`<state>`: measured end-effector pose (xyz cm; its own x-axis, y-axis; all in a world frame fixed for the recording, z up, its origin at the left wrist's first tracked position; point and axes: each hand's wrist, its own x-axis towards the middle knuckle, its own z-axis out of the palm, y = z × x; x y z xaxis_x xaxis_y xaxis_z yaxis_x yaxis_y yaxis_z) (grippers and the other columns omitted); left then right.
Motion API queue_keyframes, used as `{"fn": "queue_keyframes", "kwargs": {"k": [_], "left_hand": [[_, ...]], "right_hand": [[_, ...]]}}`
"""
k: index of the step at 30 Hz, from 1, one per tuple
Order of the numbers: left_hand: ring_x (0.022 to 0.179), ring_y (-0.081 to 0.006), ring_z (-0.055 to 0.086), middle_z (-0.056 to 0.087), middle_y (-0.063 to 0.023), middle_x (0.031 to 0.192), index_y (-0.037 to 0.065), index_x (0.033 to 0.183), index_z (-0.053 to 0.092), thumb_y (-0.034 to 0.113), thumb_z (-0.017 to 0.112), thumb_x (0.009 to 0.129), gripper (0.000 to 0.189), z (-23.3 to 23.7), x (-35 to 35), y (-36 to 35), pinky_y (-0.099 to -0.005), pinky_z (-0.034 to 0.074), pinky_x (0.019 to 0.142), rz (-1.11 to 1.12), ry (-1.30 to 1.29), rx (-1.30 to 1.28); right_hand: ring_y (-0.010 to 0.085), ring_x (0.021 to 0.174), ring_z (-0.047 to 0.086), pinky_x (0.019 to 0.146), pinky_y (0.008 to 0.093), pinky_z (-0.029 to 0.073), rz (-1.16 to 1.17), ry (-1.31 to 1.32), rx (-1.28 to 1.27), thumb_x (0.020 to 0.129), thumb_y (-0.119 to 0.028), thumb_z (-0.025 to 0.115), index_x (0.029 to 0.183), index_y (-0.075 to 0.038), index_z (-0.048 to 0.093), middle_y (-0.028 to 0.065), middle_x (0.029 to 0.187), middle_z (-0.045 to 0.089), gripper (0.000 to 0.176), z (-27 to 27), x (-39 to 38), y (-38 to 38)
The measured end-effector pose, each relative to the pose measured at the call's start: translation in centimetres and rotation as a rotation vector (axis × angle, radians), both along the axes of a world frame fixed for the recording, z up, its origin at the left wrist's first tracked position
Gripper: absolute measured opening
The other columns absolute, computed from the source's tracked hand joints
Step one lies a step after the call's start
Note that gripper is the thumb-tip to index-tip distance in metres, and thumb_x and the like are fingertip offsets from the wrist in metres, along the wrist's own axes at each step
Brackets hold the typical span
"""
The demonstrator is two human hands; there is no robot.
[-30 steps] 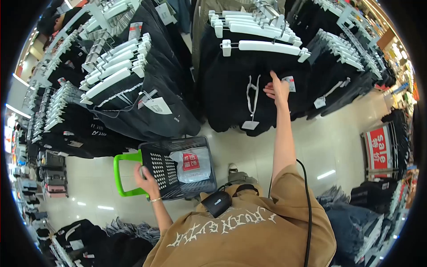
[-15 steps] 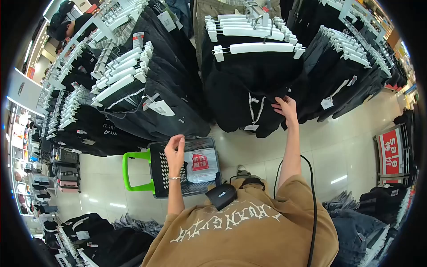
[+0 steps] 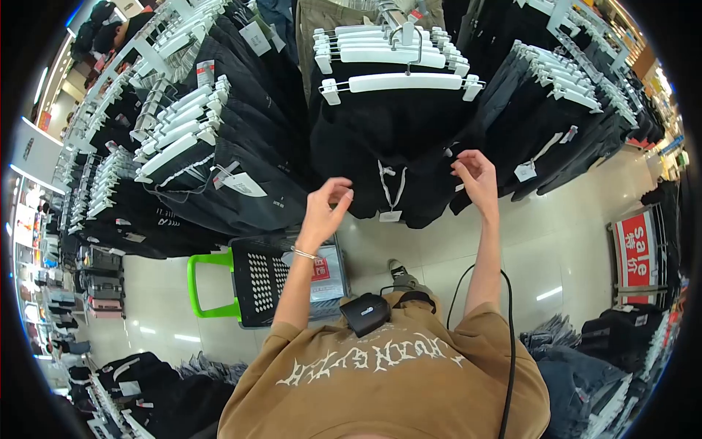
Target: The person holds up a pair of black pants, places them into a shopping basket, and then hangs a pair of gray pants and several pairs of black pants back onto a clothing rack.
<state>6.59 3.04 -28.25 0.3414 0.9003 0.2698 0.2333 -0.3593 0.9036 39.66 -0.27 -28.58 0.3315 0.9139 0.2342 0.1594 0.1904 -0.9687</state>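
Head view: faces forward, downward (fisheye, wide).

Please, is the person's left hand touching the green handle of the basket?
Apart. The head view shows the left hand well away from the green handle, with part of the dark basket visible between them.

Floor: pale, glossy tile; green-handled basket and shoe on it. Metal rack: white hangers hooked on, front one bearing black garment.

Pale tiled floor — glossy, with bright reflections.
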Motion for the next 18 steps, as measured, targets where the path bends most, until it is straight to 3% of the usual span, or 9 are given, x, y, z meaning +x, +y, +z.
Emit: {"fn": "queue_keyframes", "kwargs": {"k": [2, 4, 6, 8, 10, 11, 12, 13, 18], "left_hand": [[0.07, -0.0169, 0.068, 0.068, -0.0115, 0.079, 0.002, 0.119, 0.054, 0.007, 0.061, 0.088, 0.032, 2.3, 0.0, 1.0, -0.0282, 0.053, 0.068, 0.031, 0.083, 0.056], [0.065, -0.0201, 0.068, 0.067, -0.0115, 0.074, 0.009, 0.133, 0.047, 0.004, 0.06, 0.087, 0.048, 4.8, 0.5, 2.5, -0.0284, 0.053, 0.066, 0.025, 0.185, 0.057], [0.063, -0.0252, 0.067, 0.066, -0.0132, 0.071, 0.017, 0.139, 0.043, 0.006, 0.062, 0.086, 0.058, 6.1, 1.5, 4.1, -0.031, 0.053, 0.064, 0.028, 0.302, 0.039], [0.063, -0.0288, 0.066, 0.065, -0.0152, 0.068, 0.021, 0.14, 0.041, 0.01, 0.065, 0.084, 0.063, 6.7, 2.8, 5.6, -0.0348, 0.053, 0.063, -0.014, 0.623, 0.126], [0.063, -0.0298, 0.065, 0.065, -0.0166, 0.068, 0.02, 0.135, 0.047, 0.014, 0.066, 0.084, 0.055, 6.4, 3.7, 6.8, -0.0375, 0.052, 0.062, 0.018, 0.712, 0.224], [0.062, -0.0294, 0.065, 0.065, -0.0162, 0.068, 0.018, 0.13, 0.052, 0.014, 0.065, 0.084, 0.048, 6.4, 4.0, 7.1, -0.0367, 0.052, 0.061, 0.027, 0.705, 0.162], [0.061, -0.0289, 0.065, 0.065, -0.0158, 0.067, 0.016, 0.124, 0.057, 0.014, 0.065, 0.085, 0.041, 6.5, 4.2, 7.6, -0.0358, 0.052, 0.061, 0.036, 0.698, 0.104], [0.058, -0.0267, 0.066, 0.064, -0.0156, 0.067, 0.01, 0.107, 0.065, 0.014, 0.065, 0.085, 0.022, 6.1, 4.0, 8.2, -0.0331, 0.052, 0.059, 0.045, 0.67, 0.043], [0.06, -0.0129, 0.065, 0.064, -0.0086, 0.067, -0.002, 0.095, 0.066, 0.007, 0.065, 0.085, 0.014, 7.0, 1.6, 9.5, -0.0239, 0.051, 0.059, 0.006, 0.471, 0.032]], "right_hand": [[0.0122, 0.068, 0.065, 0.066, 0.0243, 0.052, 0.087, -0.275, 0.026, 0.084, 0.0, 0.061, 0.116, -0.002, 0.057, 0.0081, 0.076, 0.067, 0.032, 2.9, 0.8, 0.0], [0.0151, 0.062, 0.064, 0.063, 0.0255, 0.051, 0.147, -0.303, -0.024, 0.082, 0.0, 0.061, 0.123, -0.009, 0.056, 0.0091, 0.072, 0.067, 0.042, 5.2, 2.3, 0.7], [0.0222, 0.056, 0.063, 0.06, 0.0295, 0.049, 0.235, -0.62, -0.202, 0.082, -0.004, 0.063, 0.128, -0.012, 0.053, 0.012, 0.066, 0.065, 0.048, 6.6, 3.5, 1.9], [0.0144, 0.046, 0.056, 0.052, 0.0257, 0.046, 0.284, -0.694, -0.14, 0.083, -0.006, 0.063, 0.126, -0.01, 0.055, 0.0097, 0.059, 0.061, 0.044, 6.5, 4.5, 3.4], [0.0153, 0.046, 0.057, 0.051, 0.0267, 0.045, 0.298, -0.815, -0.14, 0.084, -0.008, 0.064, 0.12, -0.008, 0.058, 0.0102, 0.059, 0.061, 0.036, 6.6, 5.4, 4.6], [0.0256, 0.051, 0.061, 0.058, 0.031, 0.048, 0.286, -0.772, -0.209, 0.084, -0.01, 0.064, 0.109, -0.007, 0.063, 0.014, 0.062, 0.063, 0.025, 7.0, 5.7, 4.9], [0.0256, 0.051, 0.061, 0.058, 0.031, 0.048, 0.296, -0.774, -0.21, 0.084, -0.01, 0.064, 0.109, -0.007, 0.063, 0.014, 0.062, 0.063, 0.025, 6.9, 6.2, 5.3], [0.0237, 0.05, 0.061, 0.057, 0.0301, 0.048, 0.283, -0.719, -0.207, 0.085, -0.01, 0.064, 0.105, -0.005, 0.064, 0.0134, 0.062, 0.063, 0.021, 6.9, 6.7, 5.7], [0.0132, 0.048, 0.059, 0.051, 0.0254, 0.046, 0.161, -0.508, -0.181, 0.088, -0.01, 0.061, 0.101, -0.001, 0.065, 0.0087, 0.059, 0.06, 0.016, 7.9, 8.6, 6.6]]}}
